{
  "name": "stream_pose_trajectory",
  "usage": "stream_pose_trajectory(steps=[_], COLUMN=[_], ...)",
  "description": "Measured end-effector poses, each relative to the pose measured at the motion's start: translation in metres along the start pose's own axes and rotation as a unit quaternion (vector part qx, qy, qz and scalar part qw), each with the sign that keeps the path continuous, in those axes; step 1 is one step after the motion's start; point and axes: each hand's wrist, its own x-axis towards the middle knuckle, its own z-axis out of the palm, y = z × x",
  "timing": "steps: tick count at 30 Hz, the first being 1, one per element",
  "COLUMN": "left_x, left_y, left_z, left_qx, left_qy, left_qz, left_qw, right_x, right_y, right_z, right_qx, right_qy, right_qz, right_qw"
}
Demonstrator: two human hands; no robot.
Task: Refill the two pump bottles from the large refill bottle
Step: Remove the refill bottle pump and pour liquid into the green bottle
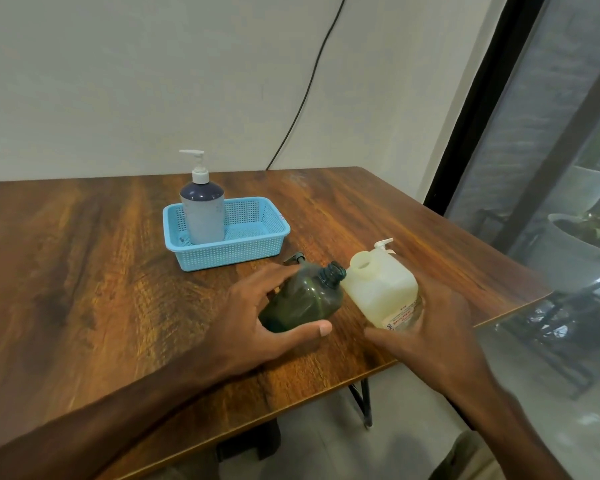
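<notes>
Just right of the middle of the frame, the left hand (257, 313) grips a dark green pump bottle (305, 299), thumb along its near side and fingers curled over the far side. The bottle is see-through, dark and squarish. It leans with its threaded neck pointing to the upper right, and the neck is open, with no pump on it. Whether its base rests on the wooden table (84, 271) I cannot tell.

Beside it on the right, the right hand (430, 327) wraps round the lower part of the large refill bottle (381, 289). This one is pale cream and cloudy, with a printed label near the fingers and a wide, uncapped mouth. It tilts towards the green bottle, whose neck sits just at its shoulder.

A dark pump head (294, 258) lies on the table just behind the left fingers. A white pump (384, 244) shows behind the refill bottle.

Higher up, left of centre, the second pump bottle (203, 213) stands upright in a light blue mesh basket (229, 252). It is grey-blue with a navy shoulder, and its white pump is fitted.
</notes>
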Motion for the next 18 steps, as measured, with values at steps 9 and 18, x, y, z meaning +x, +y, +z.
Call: stream_pose_trajectory(steps=[9, 18], left_x=[-0.001, 0.001], left_y=[-0.001, -0.007], left_z=[0.002, 0.005], left_qx=[0.001, 0.003], left_qy=[-0.012, -0.011], left_qz=[0.005, 0.029], left_qw=[1.000, 1.000], right_x=[-0.003, -0.005], right_y=[0.004, 0.012], right_z=[-0.004, -0.003], right_qx=[-0.001, -0.011], right_qy=[-0.007, -0.024], right_qz=[-0.016, -0.022], right_qw=[1.000, 0.999])
